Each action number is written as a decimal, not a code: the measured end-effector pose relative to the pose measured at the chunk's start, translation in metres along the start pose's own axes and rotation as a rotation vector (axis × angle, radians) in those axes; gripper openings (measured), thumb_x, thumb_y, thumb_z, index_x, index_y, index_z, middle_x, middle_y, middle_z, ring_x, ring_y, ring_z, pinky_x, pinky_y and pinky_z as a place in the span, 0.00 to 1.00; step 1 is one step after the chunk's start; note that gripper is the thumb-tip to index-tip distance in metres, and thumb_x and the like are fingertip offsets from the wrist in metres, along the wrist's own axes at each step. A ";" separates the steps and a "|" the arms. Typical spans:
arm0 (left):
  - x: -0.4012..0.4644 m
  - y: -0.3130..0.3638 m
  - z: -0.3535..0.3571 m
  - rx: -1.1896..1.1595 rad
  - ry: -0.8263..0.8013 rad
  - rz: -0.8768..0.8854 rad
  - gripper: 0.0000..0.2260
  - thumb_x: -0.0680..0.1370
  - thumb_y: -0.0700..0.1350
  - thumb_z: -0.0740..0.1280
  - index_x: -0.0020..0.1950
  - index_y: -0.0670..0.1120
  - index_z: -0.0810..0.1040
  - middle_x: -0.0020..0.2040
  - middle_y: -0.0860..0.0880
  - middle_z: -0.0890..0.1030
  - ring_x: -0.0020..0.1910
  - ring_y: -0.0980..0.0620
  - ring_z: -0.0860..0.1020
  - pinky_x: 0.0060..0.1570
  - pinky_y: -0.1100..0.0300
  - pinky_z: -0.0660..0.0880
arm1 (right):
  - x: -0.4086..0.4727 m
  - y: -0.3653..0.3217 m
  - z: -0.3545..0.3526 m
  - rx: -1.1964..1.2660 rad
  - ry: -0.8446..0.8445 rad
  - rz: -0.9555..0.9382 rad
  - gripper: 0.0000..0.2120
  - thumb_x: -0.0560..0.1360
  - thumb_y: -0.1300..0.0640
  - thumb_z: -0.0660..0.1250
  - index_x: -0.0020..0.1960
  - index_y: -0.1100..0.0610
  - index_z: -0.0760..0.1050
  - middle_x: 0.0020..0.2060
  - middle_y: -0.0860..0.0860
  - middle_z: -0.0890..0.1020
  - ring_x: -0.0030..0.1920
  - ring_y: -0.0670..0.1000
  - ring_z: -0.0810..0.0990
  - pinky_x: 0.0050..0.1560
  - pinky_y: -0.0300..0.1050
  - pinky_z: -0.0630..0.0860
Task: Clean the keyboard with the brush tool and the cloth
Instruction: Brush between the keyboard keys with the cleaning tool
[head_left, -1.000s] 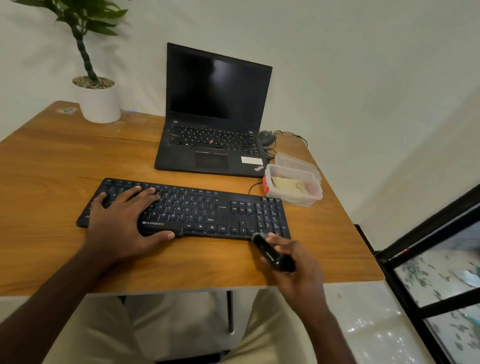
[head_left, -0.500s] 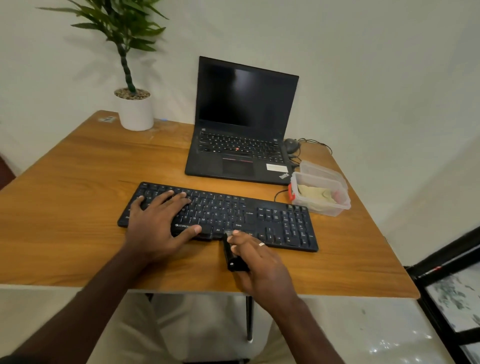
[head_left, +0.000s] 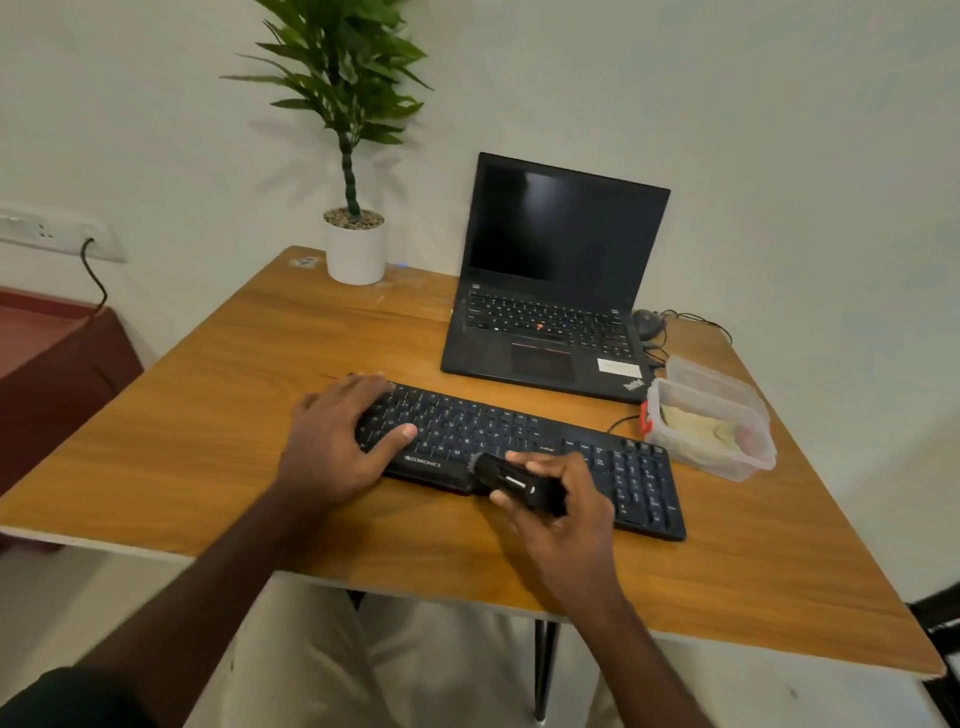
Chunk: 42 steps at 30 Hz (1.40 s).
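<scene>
Your left hand (head_left: 332, 447) lies flat, fingers spread, on the left end of the flat black plastic keyboard (head_left: 524, 447), which sits mid-way across the wooden tabletop (head_left: 218, 431). Your right hand (head_left: 561, 514) grips the black cylindrical brush tool (head_left: 511, 480), its tip at the keyboard's front edge. Yellowish cloth (head_left: 698, 426) lies in the clear plastic container (head_left: 727, 465) just right of the keyboard. Open black laptop (head_left: 550, 291) behind; white-potted green plant (head_left: 356, 244) at the far edge against the pale wall (head_left: 779, 130).
</scene>
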<state>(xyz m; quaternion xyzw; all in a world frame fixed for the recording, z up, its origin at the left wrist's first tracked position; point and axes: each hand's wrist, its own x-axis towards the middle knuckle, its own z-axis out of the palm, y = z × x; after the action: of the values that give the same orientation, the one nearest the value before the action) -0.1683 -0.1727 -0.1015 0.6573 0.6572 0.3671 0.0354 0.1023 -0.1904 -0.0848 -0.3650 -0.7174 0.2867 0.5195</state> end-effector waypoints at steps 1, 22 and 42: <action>0.001 -0.010 -0.008 0.038 -0.003 -0.056 0.31 0.73 0.71 0.59 0.70 0.56 0.71 0.71 0.52 0.73 0.71 0.51 0.68 0.72 0.39 0.59 | -0.001 0.000 0.001 -0.024 -0.023 -0.009 0.28 0.69 0.64 0.79 0.52 0.35 0.72 0.56 0.37 0.83 0.59 0.42 0.82 0.57 0.35 0.78; -0.012 -0.052 -0.034 -0.334 -0.449 -0.225 0.46 0.69 0.49 0.77 0.80 0.47 0.56 0.76 0.52 0.66 0.73 0.59 0.65 0.77 0.51 0.58 | 0.013 -0.019 0.110 -0.477 -0.493 -0.350 0.19 0.70 0.64 0.73 0.60 0.55 0.75 0.61 0.53 0.82 0.57 0.55 0.82 0.52 0.52 0.83; -0.014 -0.022 -0.005 -0.096 -0.231 -0.138 0.45 0.64 0.77 0.61 0.77 0.60 0.59 0.80 0.55 0.59 0.78 0.54 0.55 0.75 0.38 0.49 | 0.060 -0.014 0.039 -0.075 -0.229 0.034 0.17 0.70 0.60 0.79 0.56 0.53 0.79 0.47 0.42 0.83 0.50 0.46 0.82 0.50 0.37 0.78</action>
<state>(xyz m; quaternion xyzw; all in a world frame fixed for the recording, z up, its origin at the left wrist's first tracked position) -0.1872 -0.1850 -0.1154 0.6460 0.6740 0.3170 0.1672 0.0499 -0.1508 -0.0532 -0.3612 -0.7759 0.3083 0.4153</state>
